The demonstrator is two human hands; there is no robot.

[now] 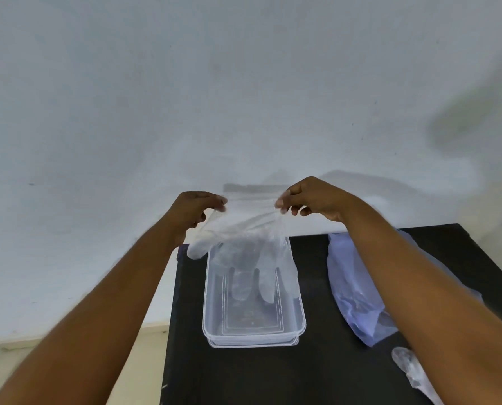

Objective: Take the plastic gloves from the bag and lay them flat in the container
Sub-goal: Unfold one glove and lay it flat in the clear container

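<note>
So one glove (249, 247) is pinched at its cuff by the left hand (195, 211) and right hand (311, 200) over the seemingly empty container (254, 331), while more apparently get left in the bag (352, 282).

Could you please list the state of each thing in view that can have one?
Plastic glove: held up by its cuff, spread, fingers hanging over the container.
Left hand: grip shut on the cuff's left corner.
Right hand: grip shut on the cuff's right corner.
Container: open, no lid.
Bag: lying on the black table.
Second glove: crumpled on the table.
</note>
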